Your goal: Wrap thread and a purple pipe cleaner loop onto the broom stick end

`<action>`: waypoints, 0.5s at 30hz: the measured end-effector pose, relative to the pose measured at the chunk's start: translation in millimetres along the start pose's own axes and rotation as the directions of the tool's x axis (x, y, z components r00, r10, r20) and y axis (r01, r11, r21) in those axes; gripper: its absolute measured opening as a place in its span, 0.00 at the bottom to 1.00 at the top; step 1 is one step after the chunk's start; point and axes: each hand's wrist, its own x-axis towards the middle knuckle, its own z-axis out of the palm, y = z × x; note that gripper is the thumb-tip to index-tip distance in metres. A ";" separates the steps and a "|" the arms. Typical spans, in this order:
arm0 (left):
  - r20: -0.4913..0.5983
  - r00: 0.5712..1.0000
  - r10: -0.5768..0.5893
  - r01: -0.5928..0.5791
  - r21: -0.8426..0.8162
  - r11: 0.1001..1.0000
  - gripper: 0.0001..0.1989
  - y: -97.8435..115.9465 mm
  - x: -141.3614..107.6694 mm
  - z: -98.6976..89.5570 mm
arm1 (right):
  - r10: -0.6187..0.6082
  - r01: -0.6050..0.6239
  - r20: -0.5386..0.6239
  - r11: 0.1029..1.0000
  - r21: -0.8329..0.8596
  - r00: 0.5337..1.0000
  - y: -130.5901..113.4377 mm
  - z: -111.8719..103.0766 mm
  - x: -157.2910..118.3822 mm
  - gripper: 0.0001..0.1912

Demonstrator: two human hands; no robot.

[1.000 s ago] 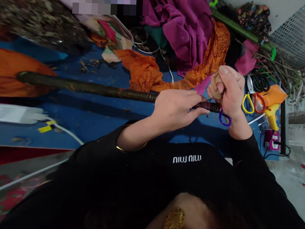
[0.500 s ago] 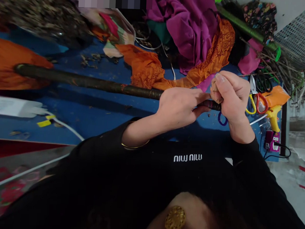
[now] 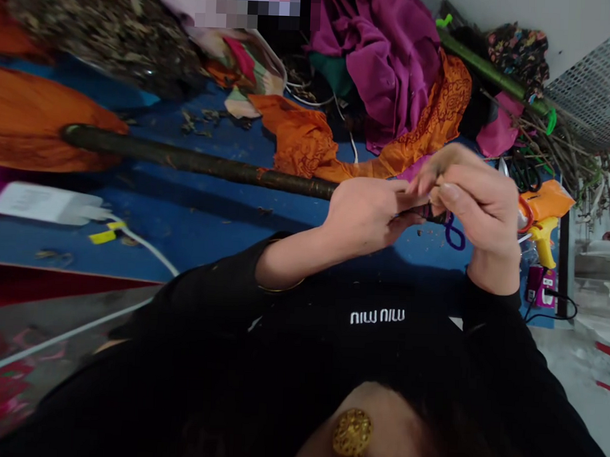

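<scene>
A long dark brown stick lies across the blue table, its far left end on orange cloth. My left hand is wrapped round the stick close to its right end. My right hand is at that end, thumb and fingers pinched together and partly smeared by motion. What sits between its fingertips is too hidden to make out. Beneath the right hand a thin dark purple loop, like a cord or fuzzy wire, hangs from the stick's end.
Magenta cloth and patterned orange cloth lie beyond my hands. On the right are red-handled scissors, a yellow glue gun and a purple power strip. A white bottle-shaped object and cable lie left. Dry leaves are heaped at back left.
My right hand has shifted a little right and its fist has loosened into a pinch. The purple loop shows more fully. My left hand keeps its hold on the stick.
</scene>
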 end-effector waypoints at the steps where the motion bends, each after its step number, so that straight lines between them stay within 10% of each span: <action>1: -0.013 1.000 0.012 -0.013 -0.008 1.000 0.16 -0.6 0.3 0.1 | -0.029 0.026 -0.045 0.997 -0.075 0.999 -2.7 -5.2 -2.8 0.19; 10: -0.232 0.972 0.031 -0.041 -0.037 0.998 0.18 -2.3 20.3 -12.8 | -0.291 0.007 -0.315 0.745 -0.667 0.903 -13.7 -13.7 -26.7 0.15; 15: -0.308 0.951 0.028 -0.022 0.022 1.000 0.18 -1.2 34.4 -17.0 | -0.444 0.147 -0.144 0.558 -0.816 0.884 -19.5 -8.0 -22.0 0.13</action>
